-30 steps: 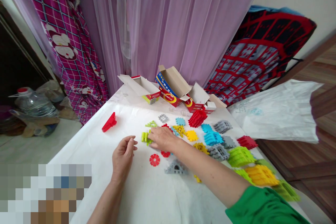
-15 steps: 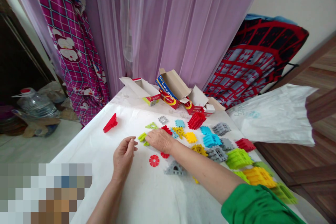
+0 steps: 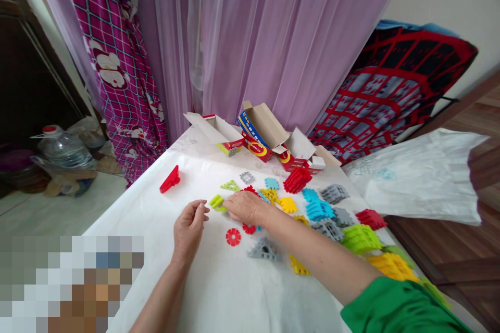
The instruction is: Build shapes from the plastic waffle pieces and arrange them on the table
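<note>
My left hand point(image 3: 190, 226) rests on its side above the white tablecloth, fingers loosely curved and slightly apart, nothing visible in them. Just right of its fingertips lie small lime-green plastic building pieces point(image 3: 216, 201). My right hand point(image 3: 245, 207) is palm down beside these, its fingers bent and drawn together; what they pinch, if anything, is hidden. A lime-green triangle piece point(image 3: 230, 186) and a grey square piece point(image 3: 247, 177) lie beyond it. Nearer me are a red notched disc point(image 3: 233, 237), a second red disc point(image 3: 249, 228) partly under my wrist, and a grey arched piece point(image 3: 264, 250).
Stacks of interlocking pieces, such as a red stack point(image 3: 297, 180), a blue stack point(image 3: 319, 209) and a lime-green stack point(image 3: 361, 238), spread along the right. Opened boxes point(image 3: 262, 130) stand at the back. A red piece point(image 3: 170, 180) lies left; a white plastic bag point(image 3: 422, 177) hangs at the right edge.
The view has shifted slightly, so everything sits a little further right. My right hand has drawn back slightly from the small lime-green pieces, and more of them shows. My left hand is nearly unchanged.
</note>
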The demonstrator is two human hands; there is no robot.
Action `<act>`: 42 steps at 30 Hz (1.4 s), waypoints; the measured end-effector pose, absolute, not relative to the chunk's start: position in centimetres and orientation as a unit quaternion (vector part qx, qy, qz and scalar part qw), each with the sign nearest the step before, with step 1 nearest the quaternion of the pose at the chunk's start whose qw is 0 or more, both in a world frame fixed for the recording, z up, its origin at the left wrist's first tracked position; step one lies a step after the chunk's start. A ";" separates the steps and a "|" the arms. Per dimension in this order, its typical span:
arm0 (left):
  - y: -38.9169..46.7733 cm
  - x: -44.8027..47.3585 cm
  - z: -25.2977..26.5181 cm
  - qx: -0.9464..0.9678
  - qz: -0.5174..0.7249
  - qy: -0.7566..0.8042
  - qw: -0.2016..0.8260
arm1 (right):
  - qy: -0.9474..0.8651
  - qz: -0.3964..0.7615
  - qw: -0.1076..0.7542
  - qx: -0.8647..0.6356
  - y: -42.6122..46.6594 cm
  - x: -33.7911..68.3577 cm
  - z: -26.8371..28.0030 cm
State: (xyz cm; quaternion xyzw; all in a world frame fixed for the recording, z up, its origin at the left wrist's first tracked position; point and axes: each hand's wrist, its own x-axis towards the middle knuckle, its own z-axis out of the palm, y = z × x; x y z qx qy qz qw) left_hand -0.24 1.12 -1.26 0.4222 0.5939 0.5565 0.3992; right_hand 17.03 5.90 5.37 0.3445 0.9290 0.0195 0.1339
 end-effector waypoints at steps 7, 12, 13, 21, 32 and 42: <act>1.1 -0.1 -1.3 0.421 0.560 0.592 0.398 | 0.891 -0.026 0.068 0.448 7.4 18.4 7.6; 1.2 -0.2 -1.4 0.420 0.563 0.589 0.399 | 0.886 -0.059 0.052 0.457 5.1 18.4 7.8; 1.2 -0.2 -1.4 0.421 0.563 0.588 0.399 | 0.889 -0.072 0.059 0.448 4.3 18.2 7.8; 1.0 -0.2 -1.0 0.423 0.560 0.590 0.399 | 0.885 -0.048 0.134 0.443 1.6 16.0 6.2; 1.2 -0.1 -1.1 0.423 0.559 0.591 0.399 | 0.836 -0.043 0.093 0.539 4.8 18.4 8.3; 1.1 -0.1 -0.9 0.420 0.557 0.591 0.405 | 0.843 -0.035 0.122 0.522 2.7 16.6 6.3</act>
